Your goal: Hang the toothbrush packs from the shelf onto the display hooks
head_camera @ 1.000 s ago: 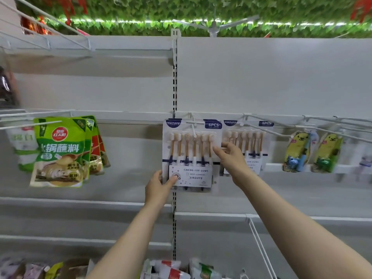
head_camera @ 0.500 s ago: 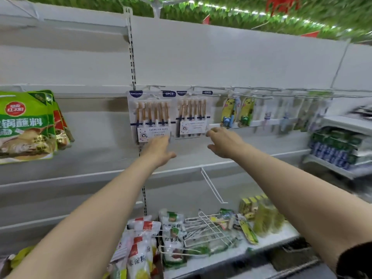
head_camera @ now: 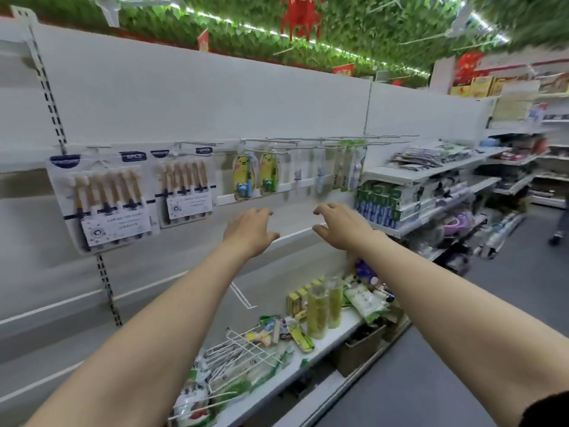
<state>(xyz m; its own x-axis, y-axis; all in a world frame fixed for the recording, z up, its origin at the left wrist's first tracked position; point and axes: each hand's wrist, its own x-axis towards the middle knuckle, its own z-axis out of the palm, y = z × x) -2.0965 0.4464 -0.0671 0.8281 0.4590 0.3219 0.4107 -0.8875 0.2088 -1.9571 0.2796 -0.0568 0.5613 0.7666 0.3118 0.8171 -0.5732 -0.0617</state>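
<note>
Two white six-piece toothbrush packs hang from hooks on the back panel: one at the left (head_camera: 103,201) and a second (head_camera: 184,188) to its right. Two yellow children's toothbrush packs (head_camera: 243,177) hang further right, under a row of bare wire display hooks (head_camera: 323,141). My left hand (head_camera: 251,231) and my right hand (head_camera: 341,224) hover in front of the panel, below those hooks, palms down, fingers apart, holding nothing. On the bottom shelf (head_camera: 323,340) lie mixed packets, among them a yellow-green pack (head_camera: 300,335).
Loose white wire hooks (head_camera: 243,349) lie piled on the bottom shelf beside two tall green tubes (head_camera: 318,312). Stacked green and blue boxes (head_camera: 385,201) fill the shelves to the right. A grey aisle floor (head_camera: 446,365) runs along the right.
Both hands let go of the left six-piece pack, which stays hanging, and moved right and lower. The view swung right, showing the aisle and bottom shelf.
</note>
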